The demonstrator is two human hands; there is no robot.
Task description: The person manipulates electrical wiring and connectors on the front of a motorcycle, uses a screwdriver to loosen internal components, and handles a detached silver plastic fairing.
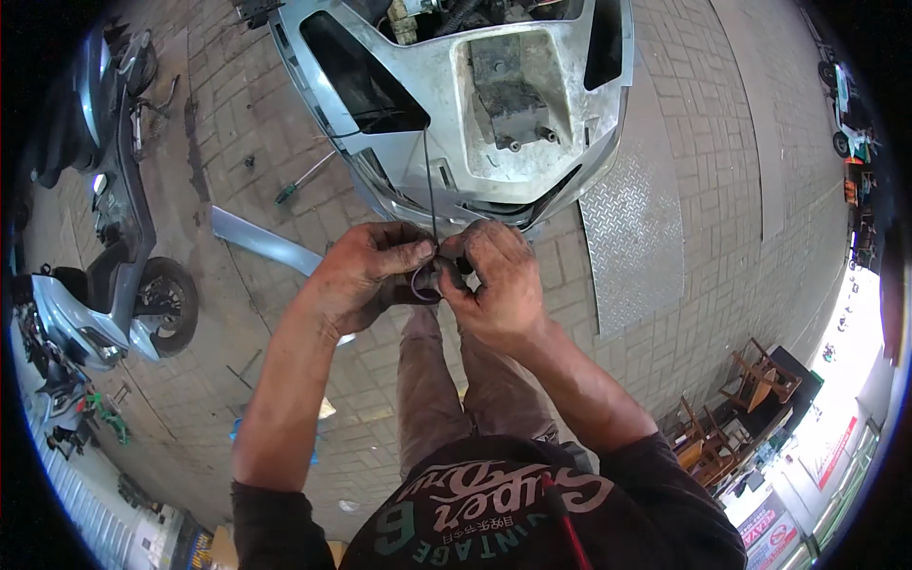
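Dark cable, 2-hand pinch.
Your left hand and right hand seemingly grip its end; it runs forward to silver bodywork.

Wearing a black T-shirt, with short sleeves reaching about to the elbows. Printed across the chest with pale script and green letters; crossed toward the right by a thin red strip. Clad below in creased brown trousers, with forearms bare and fingers smudged.

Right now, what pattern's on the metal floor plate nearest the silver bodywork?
Floor plate: raised diamond tread, best in head view.
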